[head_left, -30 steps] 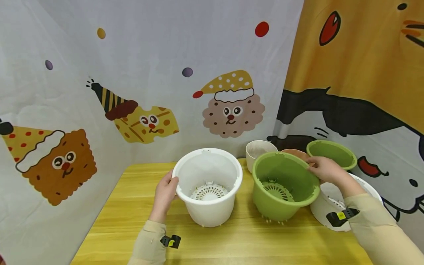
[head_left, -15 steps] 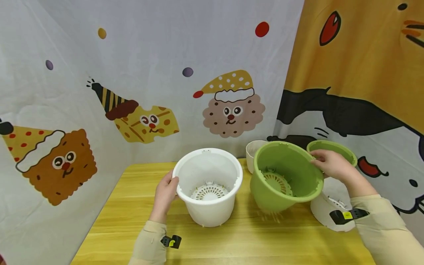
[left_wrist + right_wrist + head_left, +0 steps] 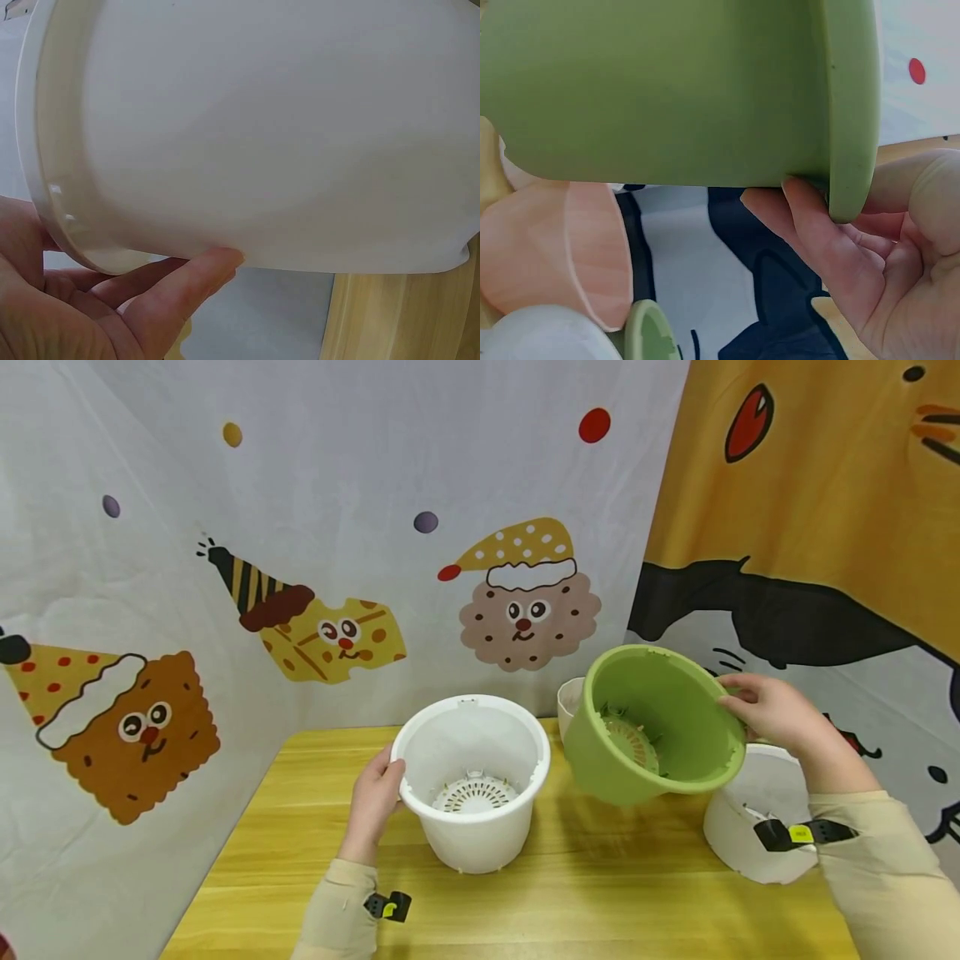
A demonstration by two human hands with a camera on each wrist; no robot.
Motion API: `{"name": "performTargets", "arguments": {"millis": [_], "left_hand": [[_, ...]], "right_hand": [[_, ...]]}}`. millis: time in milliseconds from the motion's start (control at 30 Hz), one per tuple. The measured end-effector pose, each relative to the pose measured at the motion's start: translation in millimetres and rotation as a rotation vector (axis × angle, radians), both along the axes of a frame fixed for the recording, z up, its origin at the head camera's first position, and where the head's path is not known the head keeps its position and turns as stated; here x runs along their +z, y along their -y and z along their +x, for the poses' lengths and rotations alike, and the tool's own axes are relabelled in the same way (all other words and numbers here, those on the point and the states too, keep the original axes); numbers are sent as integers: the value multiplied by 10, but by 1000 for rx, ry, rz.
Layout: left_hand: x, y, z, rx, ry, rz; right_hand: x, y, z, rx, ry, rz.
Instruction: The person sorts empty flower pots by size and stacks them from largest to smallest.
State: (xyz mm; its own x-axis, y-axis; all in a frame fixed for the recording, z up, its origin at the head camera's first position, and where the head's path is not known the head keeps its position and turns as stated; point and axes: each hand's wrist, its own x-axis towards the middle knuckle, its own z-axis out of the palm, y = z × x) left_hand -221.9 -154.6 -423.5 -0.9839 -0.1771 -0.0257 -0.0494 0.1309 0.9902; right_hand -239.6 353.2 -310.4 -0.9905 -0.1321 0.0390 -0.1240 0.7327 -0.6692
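My left hand grips the rim of a white plastic plant pot that stands upright on the table. Slots and small pegs show in its base. The left wrist view has the thumb or a finger against the wall of the same pot. With my right hand I pinch the rim of a green plant pot, slotted in the base as well. This one hangs above the table, its mouth tilted toward the right. In the right wrist view, fingers lie under its lip.
A second white pot stands at the right, partly behind my right forearm. A small cream pot is at the back, mostly covered by the green one. The right wrist view shows a peach pot and another green rim.
My right hand has raised the green pot off the table and tilted it further, shifting slightly right. The left hand and its white pot have stayed in place.
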Motion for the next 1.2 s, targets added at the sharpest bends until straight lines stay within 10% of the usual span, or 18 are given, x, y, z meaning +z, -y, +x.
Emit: {"name": "performTargets", "arguments": {"millis": [1200], "left_hand": [[10, 9, 27, 15, 6, 54]], "right_hand": [[515, 320, -146, -35, -128, -148]]}}
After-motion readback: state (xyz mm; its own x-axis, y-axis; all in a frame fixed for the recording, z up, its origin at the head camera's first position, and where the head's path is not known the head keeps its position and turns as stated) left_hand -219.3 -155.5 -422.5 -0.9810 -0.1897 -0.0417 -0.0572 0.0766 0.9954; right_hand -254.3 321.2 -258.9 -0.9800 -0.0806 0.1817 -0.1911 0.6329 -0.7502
